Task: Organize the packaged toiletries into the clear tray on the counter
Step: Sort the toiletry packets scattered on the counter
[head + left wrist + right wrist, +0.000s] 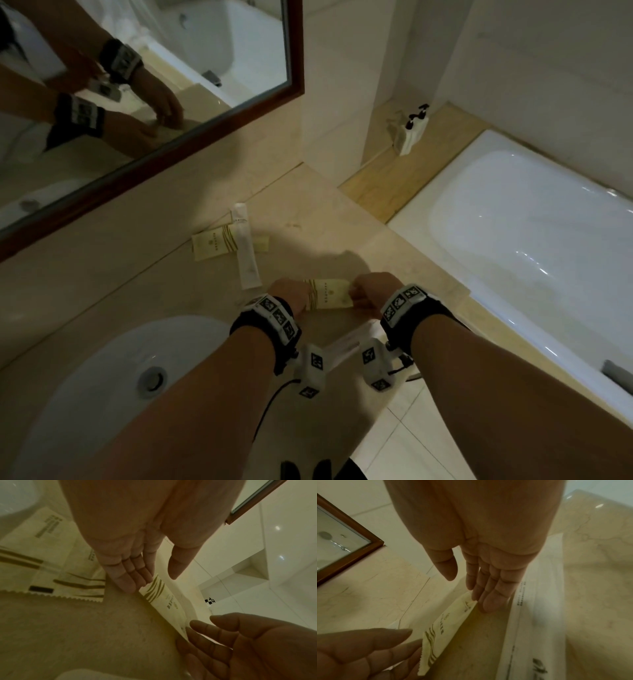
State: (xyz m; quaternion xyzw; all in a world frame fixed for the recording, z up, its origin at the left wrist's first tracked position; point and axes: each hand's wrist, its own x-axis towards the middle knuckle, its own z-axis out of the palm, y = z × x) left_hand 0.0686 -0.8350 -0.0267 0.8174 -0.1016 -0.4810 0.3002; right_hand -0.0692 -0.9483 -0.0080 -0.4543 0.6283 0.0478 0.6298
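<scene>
Two basins noted first: bathtub point(534, 240) and sink point(102, 383), flanking my counter point(325, 219). Both hands, left hand point(287, 295) and right hand point(373, 291), fingers straight, press the packet point(330, 294) ends on it; two packets point(236, 245) lie behind.

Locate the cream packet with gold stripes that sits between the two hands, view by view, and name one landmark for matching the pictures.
Head: the striped packet lies low centre, between the left hand and the right hand.
Left wrist: the packet is centre right, running from the left fingertips down to the right hand.
Right wrist: the packet is lower centre, between both hands.
Shared landmark: the wooden mirror frame, visible in all three views.
</scene>
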